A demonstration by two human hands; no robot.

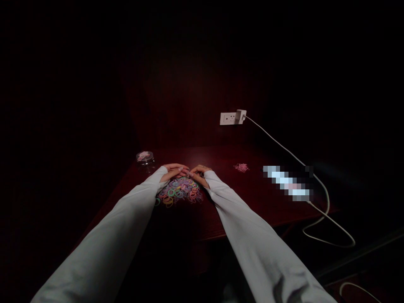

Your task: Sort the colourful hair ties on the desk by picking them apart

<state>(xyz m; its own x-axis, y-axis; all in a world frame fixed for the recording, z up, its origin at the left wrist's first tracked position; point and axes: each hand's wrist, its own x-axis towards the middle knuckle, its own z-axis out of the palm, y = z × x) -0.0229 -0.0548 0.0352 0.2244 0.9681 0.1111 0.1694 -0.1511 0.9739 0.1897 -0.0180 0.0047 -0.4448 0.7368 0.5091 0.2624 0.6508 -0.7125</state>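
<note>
Nearest, two pale grey sleeves rise from 7 o'clock, the left sleeve [104, 244], and from 5 o'clock, the right sleeve [259, 235], over a dark red, glossy table [268, 206]. Between the cuffs lies a loose heap of small multicoloured elastic bands [180, 191], with purple, pink, green and yellow rings among them. Its near edge spreads toward 6 o'clock, with a few bands out at 7 o'clock beside the left cuff.

The left hand [173, 171] rests at the heap's far edge, its fingers long and slightly bent; the heap lies at its 5 o'clock. The right hand [198, 169] is curled, with the heap between its 7 and 8 o'clock. The fingertips of both come together at the heap's 12 o'clock; whether they pinch a band, I cannot tell.

At 3 o'clock from the heap sits a long, bright object blurred into blocks [285, 182], a thin white cable [290, 152] reaching its near end. At 2 o'clock is a small pile of pink bits [241, 168], well apart from the right hand. At 10 o'clock stands a clear round container [144, 160], pinkish pieces showing at its top.

Farthest, toward 1 o'clock, a white wall socket [225, 119] bears a white plug-in charger [241, 115].
</note>
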